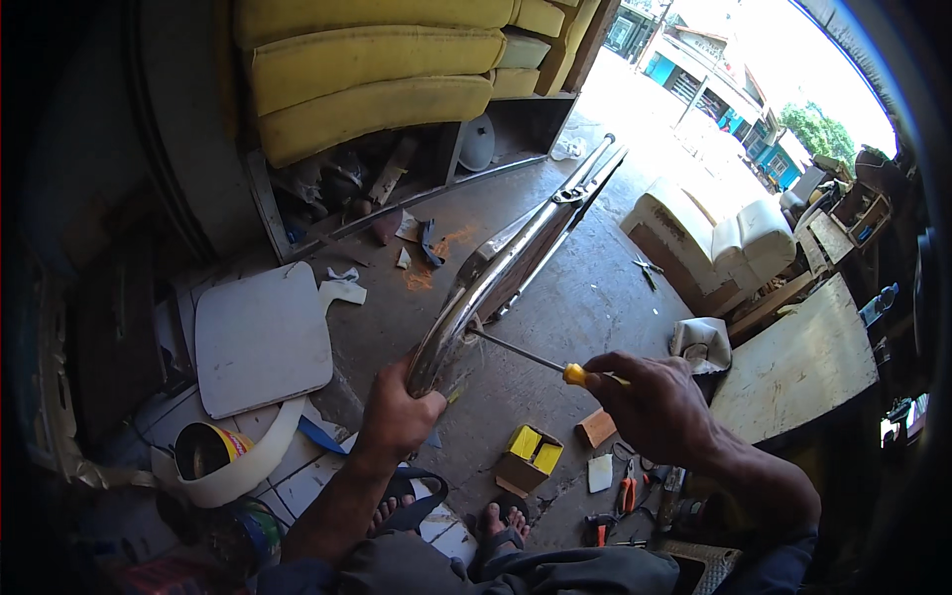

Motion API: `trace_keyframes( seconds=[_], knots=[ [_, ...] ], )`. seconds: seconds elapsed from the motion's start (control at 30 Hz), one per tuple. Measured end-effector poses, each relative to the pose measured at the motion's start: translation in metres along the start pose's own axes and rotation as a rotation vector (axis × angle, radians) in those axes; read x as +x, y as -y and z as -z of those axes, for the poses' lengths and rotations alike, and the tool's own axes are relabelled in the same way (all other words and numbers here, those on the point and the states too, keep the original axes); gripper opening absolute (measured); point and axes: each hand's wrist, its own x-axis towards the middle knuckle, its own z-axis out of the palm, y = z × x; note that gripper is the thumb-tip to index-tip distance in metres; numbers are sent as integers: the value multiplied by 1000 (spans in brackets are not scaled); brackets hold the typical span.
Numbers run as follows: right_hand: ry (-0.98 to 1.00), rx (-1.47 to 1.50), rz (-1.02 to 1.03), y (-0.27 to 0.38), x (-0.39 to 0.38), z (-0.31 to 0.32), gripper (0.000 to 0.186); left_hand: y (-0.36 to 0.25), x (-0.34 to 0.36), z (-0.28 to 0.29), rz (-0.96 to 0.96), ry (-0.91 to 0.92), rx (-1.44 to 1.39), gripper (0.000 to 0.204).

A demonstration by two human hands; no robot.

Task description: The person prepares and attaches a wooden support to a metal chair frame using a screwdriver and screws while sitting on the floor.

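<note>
A chrome tubular metal frame (496,255), which looks like a folding chair's, stands tilted in front of me, reaching up and away to the right. My left hand (394,415) is wrapped round its near curved end. In my right hand (650,399) is a screwdriver (528,354) with a yellow handle and a long thin shaft. The shaft points left, and its tip meets the frame near a bracket on the inner side of the curve. Whatever screw may be there is too small to make out.
On the floor by my feet are a yellow box (531,456), a wooden block (596,428) and orange-handled pliers (628,491). A white panel (263,340) and a yellow tin (236,443) lie left. More pliers (647,271) rest beyond, near a cream seat (709,238). Yellow cushions (377,74) fill a shelf.
</note>
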Motion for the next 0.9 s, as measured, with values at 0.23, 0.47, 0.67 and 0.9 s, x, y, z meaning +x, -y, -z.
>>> trace_keyframes(
  seconds=[0.23,0.47,0.67,0.9],
  knots=[
    [-231,-318,368,-15,-2,-18,24,2,2,-1,76,47,53,46],
    [-123,-118,182,-7,-1,-12,29,0,2,0,34,14,-2,42],
    [63,-5,16,-19,-1,-9,35,-17,-3,-2,124,29,32,33],
    [-307,-382,404,-17,7,-16,21,7,2,2,45,13,-14,32]
  ],
)
